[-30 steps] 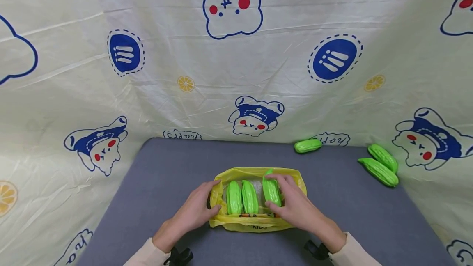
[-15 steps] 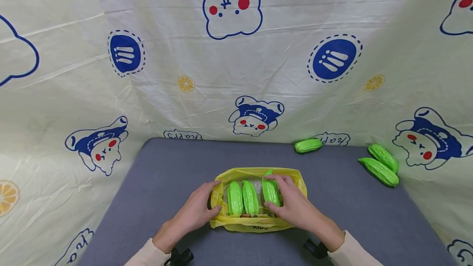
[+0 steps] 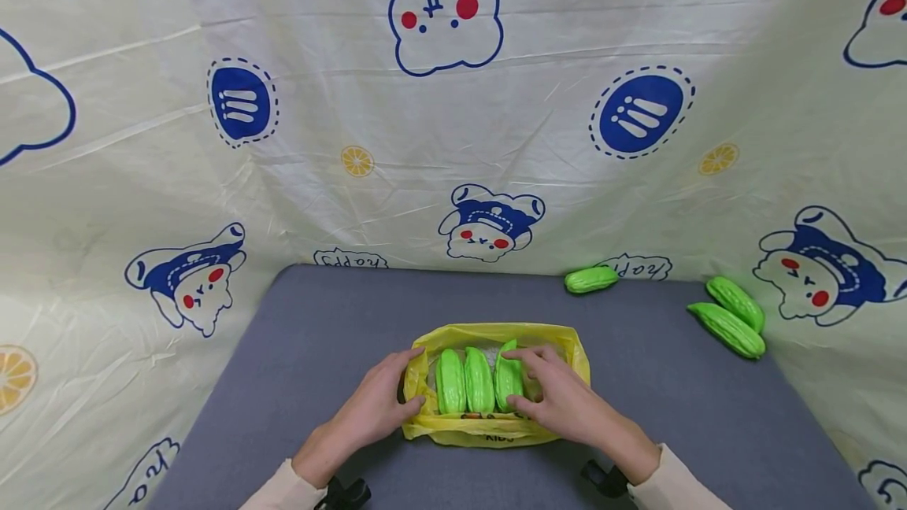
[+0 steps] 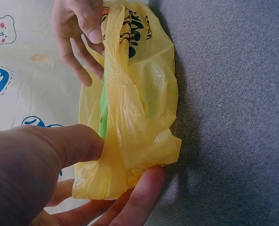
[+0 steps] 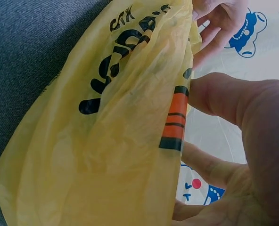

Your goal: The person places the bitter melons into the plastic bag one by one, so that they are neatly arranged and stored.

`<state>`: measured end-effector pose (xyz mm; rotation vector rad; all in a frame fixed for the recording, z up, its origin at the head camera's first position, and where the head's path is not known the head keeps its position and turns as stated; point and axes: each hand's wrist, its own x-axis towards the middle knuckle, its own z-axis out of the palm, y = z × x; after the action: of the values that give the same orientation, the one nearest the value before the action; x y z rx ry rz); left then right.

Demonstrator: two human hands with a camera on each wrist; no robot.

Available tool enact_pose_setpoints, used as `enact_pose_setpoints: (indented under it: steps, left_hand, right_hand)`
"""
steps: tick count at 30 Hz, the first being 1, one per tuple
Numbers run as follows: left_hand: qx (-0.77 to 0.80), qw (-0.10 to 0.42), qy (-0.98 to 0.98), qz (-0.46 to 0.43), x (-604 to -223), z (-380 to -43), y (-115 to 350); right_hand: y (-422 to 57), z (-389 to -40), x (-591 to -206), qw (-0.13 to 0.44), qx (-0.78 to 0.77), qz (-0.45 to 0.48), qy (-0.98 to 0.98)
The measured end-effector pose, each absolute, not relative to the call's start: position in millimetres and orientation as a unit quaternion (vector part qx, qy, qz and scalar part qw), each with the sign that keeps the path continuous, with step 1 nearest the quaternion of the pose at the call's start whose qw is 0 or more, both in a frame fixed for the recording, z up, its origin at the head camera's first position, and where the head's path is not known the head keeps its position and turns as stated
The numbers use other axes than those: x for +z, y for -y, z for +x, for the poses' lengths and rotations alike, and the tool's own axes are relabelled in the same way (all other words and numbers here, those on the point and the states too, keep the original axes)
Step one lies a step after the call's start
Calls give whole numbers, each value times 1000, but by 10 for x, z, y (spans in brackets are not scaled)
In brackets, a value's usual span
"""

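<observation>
Cartoon sheet point(image 3: 305, 109) behind grey table point(image 3: 326, 313). Left hand point(image 3: 375, 396) pinching bag point(image 3: 460, 433) at 9 o'clock; right hand point(image 3: 563, 392) touching rightmost gourd point(image 3: 507, 381) inside, toward 3, can't tell if gripping. Probably mid-packing; next likely wants gentle release.

You have six bitter melons point(image 3: 479, 384): three inside your one yellow plastic bag point(image 3: 489, 431), three outside it. Your left hand point(image 3: 377, 398) and right hand point(image 3: 561, 393) make two, with two pale sleeves point(image 3: 285, 488) and two black wrist devices point(image 3: 347, 494). The printed sheet point(image 3: 553, 14) shows you two blue oval emblems point(image 3: 241, 101) and five orange slices point(image 3: 357, 160).
</observation>
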<state>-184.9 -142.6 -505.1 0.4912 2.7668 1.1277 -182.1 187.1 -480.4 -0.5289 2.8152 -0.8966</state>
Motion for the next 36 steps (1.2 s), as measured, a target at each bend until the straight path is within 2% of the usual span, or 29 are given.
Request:
enact_pose_setpoints:
  steps: [15,36]
  left_hand:
    - [377,60,-910,160,-5039,-1833,1431]
    - [386,62,-905,169,-5063,-1820,1443]
  right_hand:
    - [-1879,-1824,-4790,75,-296,-183,-935]
    - [-1976,-1862,-4645,12,-326,-175,-929]
